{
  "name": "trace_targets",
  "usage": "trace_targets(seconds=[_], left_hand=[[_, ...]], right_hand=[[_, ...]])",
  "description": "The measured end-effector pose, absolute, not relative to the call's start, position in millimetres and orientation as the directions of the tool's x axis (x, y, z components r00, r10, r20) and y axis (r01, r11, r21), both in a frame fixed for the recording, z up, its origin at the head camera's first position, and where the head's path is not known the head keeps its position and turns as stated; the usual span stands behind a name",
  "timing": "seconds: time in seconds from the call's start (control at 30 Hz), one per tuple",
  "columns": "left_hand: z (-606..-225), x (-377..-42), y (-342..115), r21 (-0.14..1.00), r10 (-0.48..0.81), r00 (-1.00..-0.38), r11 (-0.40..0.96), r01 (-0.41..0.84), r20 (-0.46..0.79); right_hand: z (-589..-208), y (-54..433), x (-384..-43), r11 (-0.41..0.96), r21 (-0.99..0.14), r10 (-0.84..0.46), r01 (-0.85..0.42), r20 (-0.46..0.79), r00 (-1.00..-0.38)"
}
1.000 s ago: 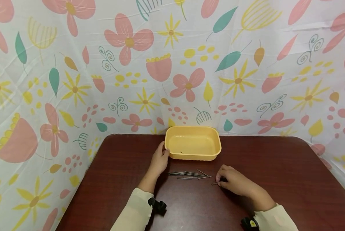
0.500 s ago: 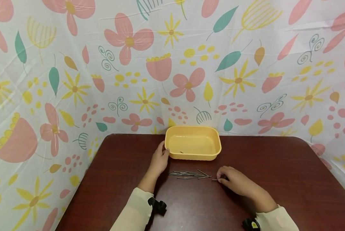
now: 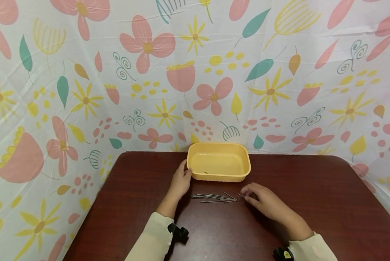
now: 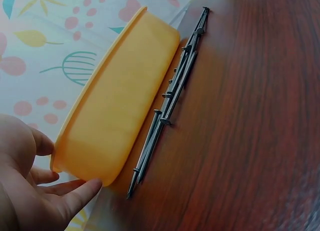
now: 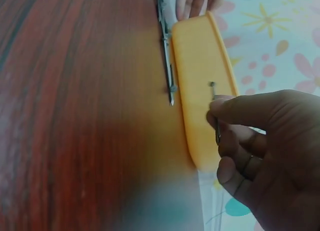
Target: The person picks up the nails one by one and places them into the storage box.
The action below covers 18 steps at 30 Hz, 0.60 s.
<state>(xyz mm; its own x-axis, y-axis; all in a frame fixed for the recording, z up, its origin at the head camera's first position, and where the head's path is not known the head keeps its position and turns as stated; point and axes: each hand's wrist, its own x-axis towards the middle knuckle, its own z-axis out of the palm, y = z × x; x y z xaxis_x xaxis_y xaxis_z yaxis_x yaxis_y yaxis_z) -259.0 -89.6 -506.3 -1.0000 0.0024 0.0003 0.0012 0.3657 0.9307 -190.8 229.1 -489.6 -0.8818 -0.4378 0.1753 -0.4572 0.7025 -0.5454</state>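
Note:
A yellow plastic tray point(image 3: 219, 177) stands at the back of the table. My left hand point(image 3: 180, 183) holds its left end; in the left wrist view the thumb and fingers point(image 4: 82, 196) meet the tray's wall and rim. Between thumb and fingertips, my right hand point(image 3: 265, 201) pinches a single nail point(image 5: 213, 91), its flat head sticking out above the thumb. That hand hovers right of a loose pile of nails point(image 3: 211, 197), which lies in front of the tray. A small dark sliver point(image 3: 206, 172) shows inside the tray near its front wall, the rest hidden.
The brown wooden table point(image 3: 221, 235) ends just behind the tray, against a flower-printed cloth point(image 3: 195, 72). More of this cloth hangs along the left side. A black strap device point(image 3: 178, 232) sits on the left wrist, another point(image 3: 283, 253) on the right.
My right hand has raised the nail from near the tabletop and shifted slightly up and left, toward the tray. The left hand, tray and nail pile have stayed put.

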Motion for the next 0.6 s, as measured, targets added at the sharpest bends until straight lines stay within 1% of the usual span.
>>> trace_targets(seconds=[0.17,0.47,0.6], left_hand=[[-505.9,-258.6,-89.5,0.931,0.002,-1.000,0.366,0.000,-0.001],[-506.4,-259.2,-89.8,0.923,0.000,-1.000,0.384,0.005,0.005],[-505.8,-258.6,-89.7,0.923,0.003,-1.000,0.384,0.007,0.006]], right_hand=[[-488.5,222.8,-192.8,0.685,-0.555,-0.403,-0.472,0.251,-0.880],[-486.9,211.8,-197.7,0.672,-0.568,-0.377,-0.476,0.290,-0.879],[-484.4,206.9,-201.0,0.671,-0.572,-0.336,-0.472,0.332,-0.881]])
